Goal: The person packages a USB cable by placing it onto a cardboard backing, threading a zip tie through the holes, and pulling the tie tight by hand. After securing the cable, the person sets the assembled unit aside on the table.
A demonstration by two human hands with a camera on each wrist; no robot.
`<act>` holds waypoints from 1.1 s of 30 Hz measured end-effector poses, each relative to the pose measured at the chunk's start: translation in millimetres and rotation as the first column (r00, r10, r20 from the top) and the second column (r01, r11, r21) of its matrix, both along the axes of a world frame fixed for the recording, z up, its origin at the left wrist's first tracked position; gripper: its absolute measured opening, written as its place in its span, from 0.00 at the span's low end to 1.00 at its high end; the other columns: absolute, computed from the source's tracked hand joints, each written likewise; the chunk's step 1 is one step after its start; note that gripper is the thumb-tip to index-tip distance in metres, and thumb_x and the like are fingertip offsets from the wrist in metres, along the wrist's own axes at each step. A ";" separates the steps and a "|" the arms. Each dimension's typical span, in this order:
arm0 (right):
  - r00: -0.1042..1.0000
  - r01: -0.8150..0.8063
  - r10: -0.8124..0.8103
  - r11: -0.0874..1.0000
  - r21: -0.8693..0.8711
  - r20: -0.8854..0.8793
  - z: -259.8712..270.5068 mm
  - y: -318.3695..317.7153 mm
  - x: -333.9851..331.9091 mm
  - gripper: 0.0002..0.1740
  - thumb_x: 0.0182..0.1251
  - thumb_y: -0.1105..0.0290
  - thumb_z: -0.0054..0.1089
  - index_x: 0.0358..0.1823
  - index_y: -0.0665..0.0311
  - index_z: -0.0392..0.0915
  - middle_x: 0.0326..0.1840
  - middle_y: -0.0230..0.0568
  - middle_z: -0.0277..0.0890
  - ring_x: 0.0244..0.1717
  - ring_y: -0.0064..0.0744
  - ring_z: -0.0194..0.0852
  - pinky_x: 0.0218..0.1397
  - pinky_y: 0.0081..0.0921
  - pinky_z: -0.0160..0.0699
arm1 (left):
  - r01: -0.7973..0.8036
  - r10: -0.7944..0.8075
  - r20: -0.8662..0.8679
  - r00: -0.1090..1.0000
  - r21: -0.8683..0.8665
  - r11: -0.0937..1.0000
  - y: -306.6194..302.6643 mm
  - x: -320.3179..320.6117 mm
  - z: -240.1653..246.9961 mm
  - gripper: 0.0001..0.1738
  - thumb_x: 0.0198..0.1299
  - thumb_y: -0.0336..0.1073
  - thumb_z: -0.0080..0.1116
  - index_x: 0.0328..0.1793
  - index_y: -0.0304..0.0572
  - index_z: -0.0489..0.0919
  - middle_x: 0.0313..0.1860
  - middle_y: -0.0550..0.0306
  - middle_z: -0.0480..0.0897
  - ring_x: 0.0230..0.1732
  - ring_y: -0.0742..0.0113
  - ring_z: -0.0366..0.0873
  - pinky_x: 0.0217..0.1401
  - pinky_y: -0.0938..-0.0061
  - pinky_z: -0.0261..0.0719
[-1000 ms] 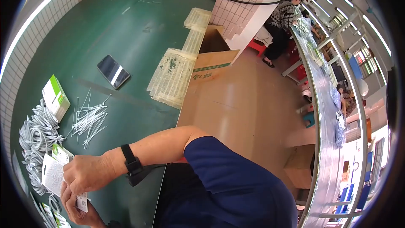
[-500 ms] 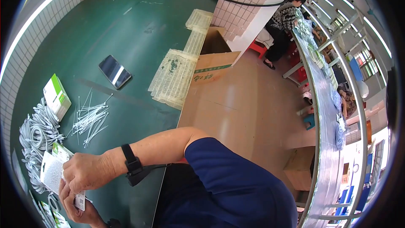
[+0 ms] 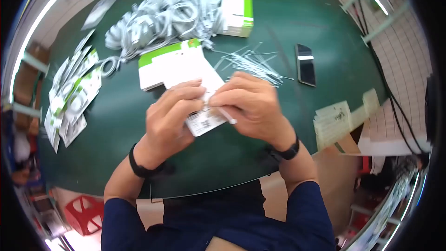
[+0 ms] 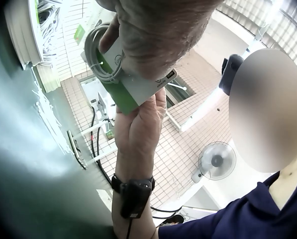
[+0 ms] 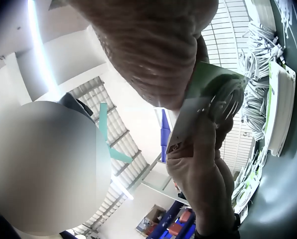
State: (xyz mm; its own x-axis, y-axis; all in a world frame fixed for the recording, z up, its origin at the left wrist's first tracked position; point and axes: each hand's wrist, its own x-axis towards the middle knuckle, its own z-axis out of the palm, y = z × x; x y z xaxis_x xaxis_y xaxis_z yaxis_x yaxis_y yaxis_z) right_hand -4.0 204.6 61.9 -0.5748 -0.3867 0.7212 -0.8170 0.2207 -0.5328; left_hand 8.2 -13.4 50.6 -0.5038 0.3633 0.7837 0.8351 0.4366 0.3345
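Both hands hold a white and green packaging card (image 3: pixel 204 123) above the table, its printed back facing up in the head view. A coiled grey cable (image 4: pixel 92 56) lies against its other face. My left hand (image 3: pixel 169 114) grips the card's left side, fingers curled over it. On the right, my right hand (image 3: pixel 251 104) pinches at the card's middle, where a thin white cable tie (image 3: pixel 228 115) pokes out beside the fingers. The right wrist view shows left fingers (image 5: pixel 204 139) over the coil. A stack of similar cards (image 3: pixel 151 67) lies just beyond the hands.
A heap of coiled grey cables (image 3: pixel 167 16) lies at the back, beside a white and green card stack (image 3: pixel 234 16). Loose cable ties (image 3: pixel 255 65) and a phone (image 3: pixel 305 67) are to the right. Carded cables (image 3: pixel 76 95) lie at the left on the green table (image 3: pixel 232 158).
The head view has swung round, so the hands moved from the lower left to the middle and both arms now show. The card stays held between the hands.
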 end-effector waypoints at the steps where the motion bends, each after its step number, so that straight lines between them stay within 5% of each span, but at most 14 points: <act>1: 1.000 -0.006 0.006 1.000 0.015 0.017 4.0 3.1 0.3 0.09 0.58 0.81 0.76 0.38 0.62 0.89 0.36 0.39 0.89 0.34 0.37 0.86 0.36 0.30 0.81 | -0.044 0.044 0.014 0.999 -0.004 0.999 -1.8 3.8 1.8 0.14 0.49 0.25 0.78 0.39 0.37 0.83 0.48 0.47 0.90 0.52 0.44 0.91 0.52 0.63 0.91; 6: 0.949 -0.129 0.158 0.984 -0.122 0.271 12.4 11.2 3.7 0.06 0.60 0.81 0.75 0.39 0.65 0.90 0.35 0.42 0.89 0.35 0.34 0.87 0.36 0.28 0.80 | -0.046 0.045 -0.005 0.999 -0.070 0.997 -6.1 16.8 19.9 0.14 0.49 0.25 0.78 0.40 0.40 0.83 0.42 0.52 0.90 0.44 0.52 0.91 0.44 0.65 0.88; 9: 0.764 -0.168 0.320 0.937 -0.306 0.561 16.0 14.2 6.5 0.03 0.64 0.80 0.72 0.39 0.69 0.89 0.35 0.46 0.88 0.37 0.32 0.85 0.39 0.28 0.80 | -0.041 0.044 0.031 0.999 -0.088 0.995 -5.7 24.5 24.6 0.14 0.49 0.25 0.77 0.40 0.41 0.83 0.38 0.54 0.90 0.41 0.56 0.90 0.41 0.66 0.86; 12: 0.634 -0.197 0.438 0.888 -0.415 0.637 8.2 16.5 0.8 0.02 0.67 0.79 0.70 0.38 0.70 0.89 0.35 0.47 0.88 0.37 0.32 0.84 0.40 0.28 0.79 | 0.139 -0.133 0.192 0.972 -0.015 0.990 -4.8 23.6 22.2 0.12 0.57 0.27 0.76 0.43 0.39 0.83 0.34 0.51 0.88 0.38 0.55 0.89 0.39 0.69 0.85; 13: 0.566 -0.206 0.495 0.860 -0.467 0.659 5.3 17.3 -1.8 0.03 0.68 0.78 0.69 0.37 0.71 0.89 0.35 0.47 0.88 0.37 0.32 0.83 0.41 0.28 0.79 | 0.144 -0.138 0.201 0.970 -0.018 0.989 -2.9 26.5 20.0 0.12 0.57 0.27 0.76 0.43 0.39 0.83 0.34 0.51 0.88 0.38 0.55 0.89 0.39 0.69 0.85; 16: 0.527 -0.174 0.496 0.858 -0.483 0.690 -6.1 19.5 -10.4 0.04 0.70 0.77 0.68 0.37 0.70 0.88 0.36 0.46 0.88 0.37 0.31 0.81 0.42 0.27 0.79 | 0.029 -0.211 0.635 0.743 0.284 0.958 5.0 35.7 8.9 0.09 0.67 0.29 0.72 0.46 0.36 0.82 0.34 0.49 0.88 0.34 0.60 0.89 0.38 0.72 0.84; 24: 0.368 -0.120 0.535 0.838 -0.532 0.760 -24.8 12.9 -18.6 0.06 0.76 0.74 0.66 0.38 0.68 0.85 0.37 0.38 0.84 0.37 0.24 0.78 0.42 0.22 0.78 | -0.018 -0.370 0.730 0.574 0.464 0.886 9.9 24.8 -11.9 0.08 0.74 0.32 0.67 0.49 0.35 0.81 0.37 0.54 0.90 0.38 0.76 0.86 0.40 0.75 0.84; 33: 0.251 -0.083 0.631 0.770 -0.633 0.734 -43.8 10.4 -21.6 0.08 0.77 0.71 0.67 0.38 0.67 0.84 0.38 0.33 0.81 0.38 0.19 0.78 0.42 0.19 0.78 | -0.063 -0.392 0.746 0.538 0.499 0.864 9.3 19.7 -16.4 0.08 0.74 0.31 0.67 0.52 0.35 0.83 0.41 0.58 0.89 0.40 0.78 0.84 0.42 0.77 0.83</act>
State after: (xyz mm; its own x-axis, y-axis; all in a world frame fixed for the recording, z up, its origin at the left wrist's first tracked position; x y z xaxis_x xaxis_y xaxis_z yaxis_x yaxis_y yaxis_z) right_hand -25.6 215.1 18.1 -0.8076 -0.5897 0.0003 0.2900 -0.3976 -0.8705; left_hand 27.8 -4.1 34.1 -0.9527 0.2641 0.1507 0.1410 -0.0554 0.9885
